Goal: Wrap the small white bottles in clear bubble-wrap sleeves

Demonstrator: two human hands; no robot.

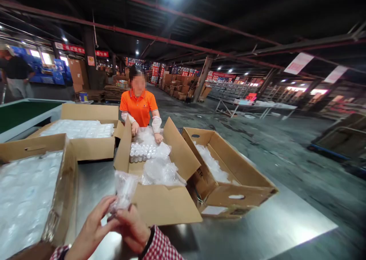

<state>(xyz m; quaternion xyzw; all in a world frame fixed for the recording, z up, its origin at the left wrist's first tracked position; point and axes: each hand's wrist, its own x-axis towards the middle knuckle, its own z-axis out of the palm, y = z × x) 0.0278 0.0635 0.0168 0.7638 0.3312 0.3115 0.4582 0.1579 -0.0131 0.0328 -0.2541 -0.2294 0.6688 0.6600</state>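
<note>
In the head view, my packet (pixel 124 189) is up in front of me, over the metal table (pixel 91 180) and just on my side of the middle box (pixel 166 206). It rises from my fingertips, its long axis running up and away from me with a slight lean to the right; its lower end is down between my two hands. Neither hand is clearly nearer, since both meet at that end: my left hand (pixel 95 223) grasps its lower left edge, my right hand (pixel 131 225) closes on the bottom from the right, thumb on the near side. I can't tell which of the two bears more of the grip.

The packet is clear, crinkled bubble wrap, cloudy and whitish, with a loose, ragged top. Something pale shows inside, too blurred for me to name.

Beyond it, the middle box holds silver-capped bottles (pixel 140 153) and loose wrap (pixel 160 172), with a co-worker (pixel 140 107) reaching in from the far side. The left box (pixel 64 203) is filled with wrapped pieces.
</note>
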